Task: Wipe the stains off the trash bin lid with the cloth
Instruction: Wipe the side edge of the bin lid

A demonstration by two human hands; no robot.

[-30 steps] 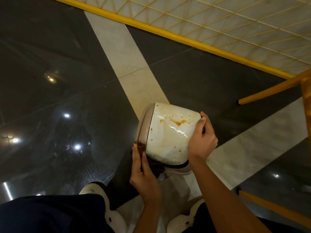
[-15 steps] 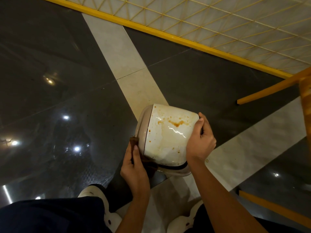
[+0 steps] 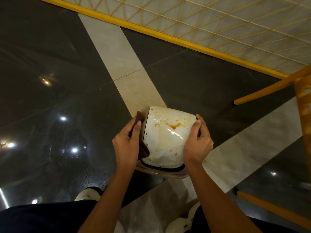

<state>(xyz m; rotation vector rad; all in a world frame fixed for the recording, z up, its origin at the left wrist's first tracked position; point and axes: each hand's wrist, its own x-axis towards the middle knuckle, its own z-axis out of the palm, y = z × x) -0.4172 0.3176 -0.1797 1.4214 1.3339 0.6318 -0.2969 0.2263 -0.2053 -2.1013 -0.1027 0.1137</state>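
Clamps the trash bin lid (image 3: 166, 140) above the floor (image 3: 67, 64) in the curled right grip (image 3: 198, 142), pinches the cloth (image 3: 140, 116) against its left edge in the left grip (image 3: 127, 143), stains (image 3: 174, 126) lying just rightward.

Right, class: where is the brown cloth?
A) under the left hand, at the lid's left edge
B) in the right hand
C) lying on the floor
A: the left hand holds the brown cloth against the left edge of the stained lid.

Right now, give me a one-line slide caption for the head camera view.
Left hand holds a brown cloth against the edge of a stained white bin lid gripped by the right hand.
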